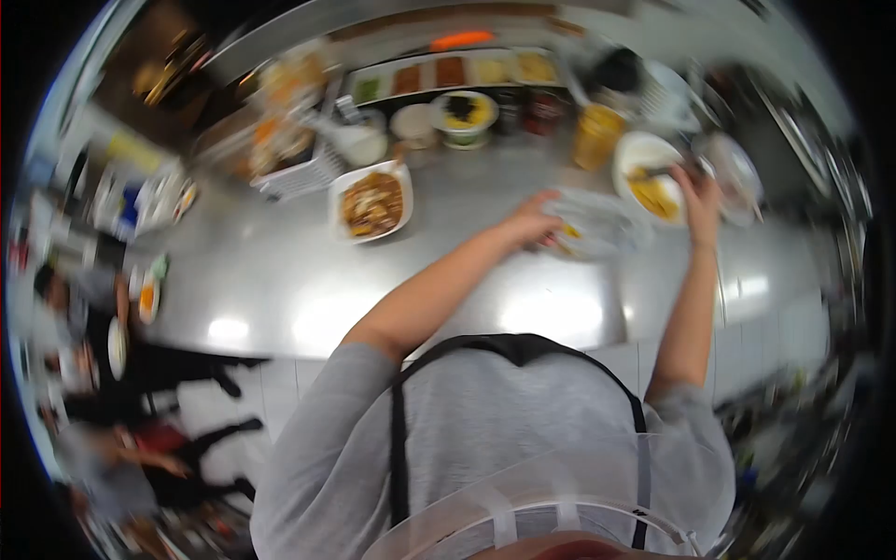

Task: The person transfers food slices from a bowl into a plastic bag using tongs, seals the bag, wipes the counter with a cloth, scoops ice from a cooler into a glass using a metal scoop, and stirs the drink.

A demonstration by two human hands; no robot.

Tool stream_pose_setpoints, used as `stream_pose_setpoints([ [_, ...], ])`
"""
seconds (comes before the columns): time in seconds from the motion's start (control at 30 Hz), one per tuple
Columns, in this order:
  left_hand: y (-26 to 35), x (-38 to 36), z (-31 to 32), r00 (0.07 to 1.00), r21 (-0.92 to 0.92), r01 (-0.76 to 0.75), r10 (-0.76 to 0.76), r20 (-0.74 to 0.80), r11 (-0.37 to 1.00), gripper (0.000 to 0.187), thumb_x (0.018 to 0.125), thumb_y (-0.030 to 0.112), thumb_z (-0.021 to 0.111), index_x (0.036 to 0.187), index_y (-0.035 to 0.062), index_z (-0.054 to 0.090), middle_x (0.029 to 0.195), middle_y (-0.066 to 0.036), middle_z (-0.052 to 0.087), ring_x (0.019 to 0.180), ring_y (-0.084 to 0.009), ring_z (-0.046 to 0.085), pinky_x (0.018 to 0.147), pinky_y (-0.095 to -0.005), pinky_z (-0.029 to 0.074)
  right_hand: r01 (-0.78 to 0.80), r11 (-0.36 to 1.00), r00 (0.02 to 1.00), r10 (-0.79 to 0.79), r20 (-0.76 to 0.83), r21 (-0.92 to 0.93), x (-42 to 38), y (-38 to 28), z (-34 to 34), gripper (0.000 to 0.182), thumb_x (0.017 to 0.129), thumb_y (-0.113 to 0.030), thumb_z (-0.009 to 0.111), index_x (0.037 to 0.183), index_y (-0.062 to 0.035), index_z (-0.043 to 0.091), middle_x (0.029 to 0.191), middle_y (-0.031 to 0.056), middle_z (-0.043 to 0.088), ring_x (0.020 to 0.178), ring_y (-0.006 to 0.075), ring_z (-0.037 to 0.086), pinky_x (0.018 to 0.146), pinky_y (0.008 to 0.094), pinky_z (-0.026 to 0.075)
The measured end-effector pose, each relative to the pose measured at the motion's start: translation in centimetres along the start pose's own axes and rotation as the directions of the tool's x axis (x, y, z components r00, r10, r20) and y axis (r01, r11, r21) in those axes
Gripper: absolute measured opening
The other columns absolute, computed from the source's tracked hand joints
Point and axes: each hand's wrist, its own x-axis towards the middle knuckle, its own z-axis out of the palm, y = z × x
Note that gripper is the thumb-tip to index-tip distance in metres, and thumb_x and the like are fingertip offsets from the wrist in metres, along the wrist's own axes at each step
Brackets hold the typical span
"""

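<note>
My left hand (534, 224) has its fingers closed on the edge of a clear plastic container (602, 229), blurred, possibly a bag. A bit of yellow food shows inside it near my fingers. To the right, my right hand (700, 191) grips a utensil (659, 172) whose end reaches into a white bowl (627, 154). Yellow food pieces (657, 196) lie in that bowl. Blur hides whether the utensil is a spoon or tongs.
A white square dish of brown saucy food (371, 203) stands left on the steel counter (448, 261). Behind are a tub with yellow and black food (465, 117), a tray of toppings (450, 73), and an amber jar (597, 135). Several people (103, 467) are at far left.
</note>
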Motion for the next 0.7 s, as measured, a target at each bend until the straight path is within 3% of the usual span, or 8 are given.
stream_pose_setpoints([
  [0.03,0.5,-1.1,0.0,1.000,-0.022,-0.023,0.023,0.009,1.000,0.063,0.074,0.013,0.064,0.129,0.0163,0.033,0.067,-0.004,0.053,0.055,-0.0103,0.053,0.048,-0.0231,0.046,-0.032,0.999,0.995,0.035,-0.097,0.025,-0.2,0.2,-0.2,0.027,0.079,-0.018,0.065,0.095,0.0031,0.059,0.089,0.0095,0.063,0.081,0.0147,0.059,0.075,0.0267,0.045],
  [0.13,-0.3,-2.9,-0.7,0.989,-0.003,-0.137,0.136,-0.064,0.991,0.063,0.075,0.028,0.069,0.128,0.0147,0.037,0.111,-0.013,0.042,0.060,-0.0137,0.055,0.051,-0.0257,0.050,-0.032,0.979,0.993,0.009,-0.117,-0.201,-0.7,5.5,-1.4,0.032,0.078,-0.022,0.067,0.096,0.0025,0.056,0.094,0.0103,0.063,0.086,0.0175,0.058,0.079,0.0299,0.044],
  [0.2,-1.0,-5.0,-1.5,0.979,0.062,-0.159,0.165,-0.121,0.985,0.062,0.076,0.029,0.068,0.127,0.0145,0.038,0.124,-0.013,0.028,0.065,-0.0155,0.056,0.055,-0.0267,0.052,-0.137,0.883,0.982,0.060,-0.182,-0.449,-3.0,5.8,-0.5,0.041,0.076,-0.030,0.068,0.099,0.0008,0.056,0.095,0.0115,0.062,0.088,0.0222,0.059,0.083,0.0313,0.043],
  [0.37,-4.6,-11.7,-6.0,0.975,-0.153,-0.165,0.138,-0.176,0.974,0.061,0.079,0.034,0.064,0.128,0.0109,0.037,0.119,-0.010,0.038,0.072,-0.0148,0.056,0.064,-0.0277,0.050,0.018,0.849,0.991,-0.085,-0.103,-0.529,-5.0,10.4,-2.1,0.050,0.075,-0.033,0.069,0.108,0.0012,0.053,0.111,0.0155,0.054,0.106,0.0253,0.049,0.087,0.0336,0.040],
  [0.47,-6.3,-17.7,-8.8,0.931,-0.280,-0.168,0.058,-0.361,0.945,0.057,0.080,0.035,0.063,0.125,0.0091,0.039,0.117,-0.007,0.043,0.076,-0.0135,0.055,0.066,-0.0264,0.048,0.032,0.911,0.998,-0.054,-0.043,-0.411,-5.4,9.2,-1.5,0.051,0.078,-0.031,0.065,0.115,0.0012,0.049,0.118,0.0165,0.048,0.110,0.0281,0.045,0.091,0.0358,0.038],
  [0.53,-8.0,-21.3,-10.7,0.869,-0.360,-0.193,-0.012,-0.495,0.913,0.053,0.080,0.033,0.063,0.122,0.0091,0.042,0.114,-0.006,0.046,0.077,-0.0124,0.054,0.068,-0.0260,0.047,0.100,0.912,0.948,-0.209,-0.241,-0.397,-4.6,7.9,-1.2,0.046,0.084,-0.025,0.058,0.119,0.0012,0.044,0.123,0.0163,0.043,0.112,0.0288,0.044,0.095,0.0366,0.034],
  [0.63,-11.3,-26.4,-13.7,0.724,-0.426,-0.360,-0.039,-0.688,0.830,0.045,0.081,0.026,0.061,0.119,0.0086,0.045,0.105,-0.004,0.052,0.076,-0.0116,0.053,0.070,-0.0260,0.045,0.206,0.922,0.893,-0.314,-0.323,-0.327,-3.1,2.7,0.7,0.039,0.088,-0.021,0.052,0.120,0.0010,0.044,0.124,0.0158,0.043,0.114,0.0282,0.042,0.098,0.0365,0.032],
  [0.7,-12.5,-29.7,-16.3,0.612,-0.421,-0.448,-0.073,-0.788,0.789,0.040,0.082,0.022,0.058,0.118,0.0079,0.046,0.103,-0.003,0.054,0.078,-0.0120,0.052,0.070,-0.0255,0.045,0.296,0.890,0.876,-0.398,-0.273,-0.346,-1.9,-1.0,3.4,0.038,0.089,-0.021,0.051,0.120,0.0005,0.045,0.123,0.0156,0.044,0.114,0.0270,0.042,0.097,0.0352,0.032],
])
